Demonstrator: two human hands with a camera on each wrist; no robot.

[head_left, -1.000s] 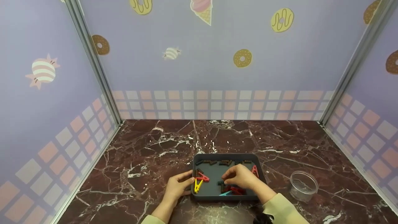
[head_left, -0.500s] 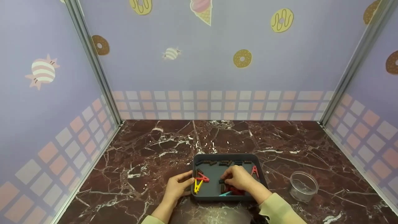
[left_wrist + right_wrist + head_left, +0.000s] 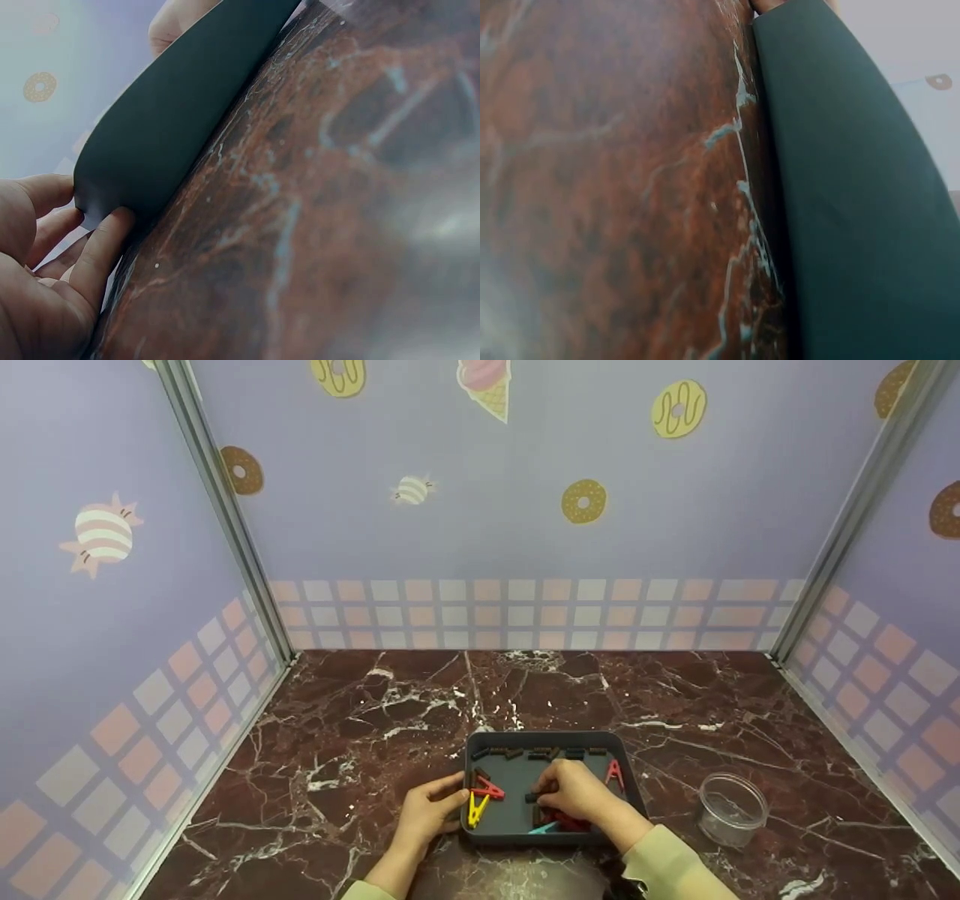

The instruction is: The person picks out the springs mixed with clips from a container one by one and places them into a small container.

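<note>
A dark grey rectangular tray (image 3: 525, 838) lies on the table. My left hand (image 3: 429, 812) grips its near left corner, thumb and fingers on the outer walls, as the left wrist view shows on the tray wall (image 3: 165, 120). Over the tray's middle, my right hand (image 3: 577, 791) pinches a small black cylinder (image 3: 532, 797) between thumb and fingertips. Another dark cylinder (image 3: 536, 814) stands out just below it. Red clips (image 3: 568, 819) and a light blue clip (image 3: 544, 827) lie under and before that hand. The right wrist view shows only the tray's outer wall (image 3: 855, 187) nearby.
Several small dark cylinders (image 3: 540, 755) line the tray's far side. A red clip (image 3: 489, 788) and a yellow clip (image 3: 478, 808) lie at its left, another red clip (image 3: 615, 773) at its right. A clear round tub (image 3: 733, 810) stands right of the tray. Patterned walls surround the table.
My right hand has shifted slightly, and the black cylinder in its fingertips has moved a little to the left. My left hand and the tray have stayed put.
</note>
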